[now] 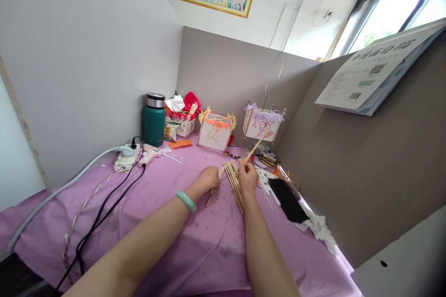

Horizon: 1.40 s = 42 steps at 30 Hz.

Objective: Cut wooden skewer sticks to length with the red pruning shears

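Note:
My left hand (209,177), with a jade-green bangle on the wrist, is closed on a thin wooden stick (209,197) whose lower end slants down to the cloth. Closed fingers of my right hand (248,178) grip another wooden stick (257,145) that points up and to the right, in front of a lantern. Between the hands lies a bundle of wooden sticks (235,187) on the purple cloth. My fingers partly hide what they hold, so I cannot tell how many sticks each has.
Paper lanterns with orange (214,134) and lilac (262,123) fringe stand behind. A green bottle (154,123), power strip (126,158) and pink glue gun (149,155) are left, with trailing cables. A black phone (287,200) and white markers (269,186) lie right. Grey partitions enclose the table.

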{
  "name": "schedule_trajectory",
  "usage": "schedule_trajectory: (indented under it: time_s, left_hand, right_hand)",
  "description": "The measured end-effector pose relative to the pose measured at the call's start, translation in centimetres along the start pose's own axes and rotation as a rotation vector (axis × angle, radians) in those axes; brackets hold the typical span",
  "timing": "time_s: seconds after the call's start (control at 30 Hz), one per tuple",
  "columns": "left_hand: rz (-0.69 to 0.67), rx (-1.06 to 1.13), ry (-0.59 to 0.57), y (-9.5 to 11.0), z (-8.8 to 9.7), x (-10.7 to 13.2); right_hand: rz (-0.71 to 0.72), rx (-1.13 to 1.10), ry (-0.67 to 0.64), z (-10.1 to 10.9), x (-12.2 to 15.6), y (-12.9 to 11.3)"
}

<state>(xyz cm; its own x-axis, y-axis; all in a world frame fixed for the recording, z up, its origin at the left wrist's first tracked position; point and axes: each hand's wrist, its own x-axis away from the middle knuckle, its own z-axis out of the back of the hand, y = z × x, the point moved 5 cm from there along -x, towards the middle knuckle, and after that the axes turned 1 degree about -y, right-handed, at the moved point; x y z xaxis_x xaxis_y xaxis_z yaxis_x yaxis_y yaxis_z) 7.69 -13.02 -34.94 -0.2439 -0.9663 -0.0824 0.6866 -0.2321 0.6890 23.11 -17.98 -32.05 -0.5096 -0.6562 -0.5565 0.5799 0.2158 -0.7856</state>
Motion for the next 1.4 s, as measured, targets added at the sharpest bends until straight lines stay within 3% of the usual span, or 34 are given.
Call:
schedule_trajectory:
  time_s: [0.37, 0.5, 0.67, 0.8, 0.87, 1.03, 1.4]
  left_hand:
    - [0.045, 0.211, 0.005, -2.0, -0.4, -1.0]
    - [0.055, 0.297, -0.017, -3.1, 0.4, -1.7]
    - [0.062, 0.484, -0.185, -3.1, 2.4, -1.3]
    - [0.062, 0.854, -0.447, -1.6, 3.0, -0.1]
    - [0.102, 0.998, -0.495, -1.1, 3.1, 0.3]
    - [0.186, 1.112, -0.486, -0.8, 3.0, 0.4]
    - [0.08, 1.136, -0.48, -0.6, 3.3, 0.5]
  right_hand:
    - [-0.029, 0.012, -0.146, -1.1, 0.2, 0.3]
    - [-0.042, 0.008, -0.139, -1.0, 0.2, 0.3]
    - [-0.073, -0.089, -0.156, -1.1, 0.4, 0.0]
    - [-0.08, -0.228, -0.223, -1.7, 0.7, -0.3]
    - [-0.087, -0.257, -0.253, -2.2, 0.8, -0.2]
    - [-0.053, -0.267, -0.31, -3.1, 0.8, 0.4]
    - [-0.011, -0.269, -0.392, -3.6, 1.3, 0.3]
